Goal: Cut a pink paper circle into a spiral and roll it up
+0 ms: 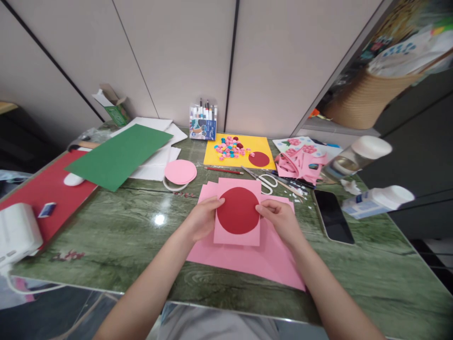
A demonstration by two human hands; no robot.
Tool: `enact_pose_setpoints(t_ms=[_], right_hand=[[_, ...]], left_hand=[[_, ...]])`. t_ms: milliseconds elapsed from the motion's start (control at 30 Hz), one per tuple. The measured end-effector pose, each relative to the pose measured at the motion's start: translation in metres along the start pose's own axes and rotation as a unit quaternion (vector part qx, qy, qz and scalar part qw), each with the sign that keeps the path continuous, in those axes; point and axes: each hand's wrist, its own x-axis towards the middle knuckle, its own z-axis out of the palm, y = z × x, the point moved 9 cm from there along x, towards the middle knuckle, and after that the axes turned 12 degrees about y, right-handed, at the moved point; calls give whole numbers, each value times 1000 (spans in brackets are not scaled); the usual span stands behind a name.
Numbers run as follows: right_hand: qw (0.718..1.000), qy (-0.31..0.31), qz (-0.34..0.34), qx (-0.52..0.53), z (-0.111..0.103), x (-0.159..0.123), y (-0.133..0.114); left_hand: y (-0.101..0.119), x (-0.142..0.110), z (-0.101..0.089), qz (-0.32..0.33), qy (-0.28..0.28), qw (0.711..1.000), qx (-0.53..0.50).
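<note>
Between my two hands is a pink paper rectangle [236, 240] with a dark red paper circle [238, 210] lying against its face. My left hand [205, 216] pinches the left edge, thumb on the circle's rim. On the other side, my right hand [281, 218] grips the right edge with thumb and fingertips. Below them, larger pink sheets [226, 262] lie on the table. Just beyond the paper are white-handled scissors [267, 182] and a red pencil [223, 170]. A stack of pink paper circles [180, 172] sits to the left.
A yellow sheet [210, 153] carries colourful small balls and another red circle [259, 159]. Pink scraps [300, 165], a phone [333, 216] and bottles [378, 200] are at right. Green paper [118, 156], red paper [67, 203] and a white charger [19, 231] lie left. Markers [203, 120] stand behind.
</note>
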Motion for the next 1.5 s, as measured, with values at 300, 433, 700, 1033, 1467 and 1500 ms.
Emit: enact_pose_setpoints(t_ms=[300, 433, 700, 1033, 1467, 1500], right_hand=[[1000, -8, 6, 13, 0, 0, 3], [1000, -6, 2, 2, 0, 0, 1], [1000, -2, 10, 6, 1, 1, 2], [1000, -7, 23, 17, 1, 0, 3], [1000, -4, 14, 18, 0, 0, 0], [1000, -2, 11, 16, -1, 0, 0]], left_hand=[[-1, 0, -2, -3, 0, 1000, -2], [-1, 1, -2, -1, -1, 1000, -2], [-2, 1, -1, -5, -3, 1000, -6], [-1, 1, -1, -4, -2, 1000, -5], [6, -1, 6, 19, -59, 998, -12], [5, -1, 6, 18, -61, 998, -13]])
